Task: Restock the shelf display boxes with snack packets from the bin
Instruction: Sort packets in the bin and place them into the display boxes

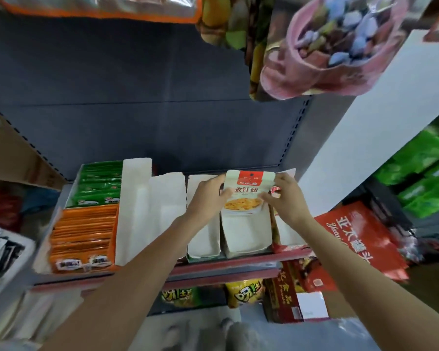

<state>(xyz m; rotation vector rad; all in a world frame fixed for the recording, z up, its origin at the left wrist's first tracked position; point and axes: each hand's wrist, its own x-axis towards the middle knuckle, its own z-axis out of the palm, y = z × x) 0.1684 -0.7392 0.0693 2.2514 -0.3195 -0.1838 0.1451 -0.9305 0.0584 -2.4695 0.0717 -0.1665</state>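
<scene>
Here the snack packet (247, 190), white with a red top band, stands upright over the white display box (246, 231) at about 5 o'clock from the middle of the view, on the shelf (228, 264). The left hand (207, 196) holds its left edge, fingers curled around it and thumb across the face; the right hand (287, 196) pinches the right edge the same way, with something small and red-and-white showing by its fingers that cannot be made out.

The step in hand looks like seating this packet in its box. To do it well, keep the packet square to the box walls, face forward, and lower both edges evenly so the bottom does not catch on the front lip. I would judge the pouch to be soft and liable to buckle, so guide it from the sides rather than push from the top.

At 9 o'clock the orange packets (84, 234) and green packets (98, 183) already fill their boxes; the white boxes between look unfilled from here.
</scene>
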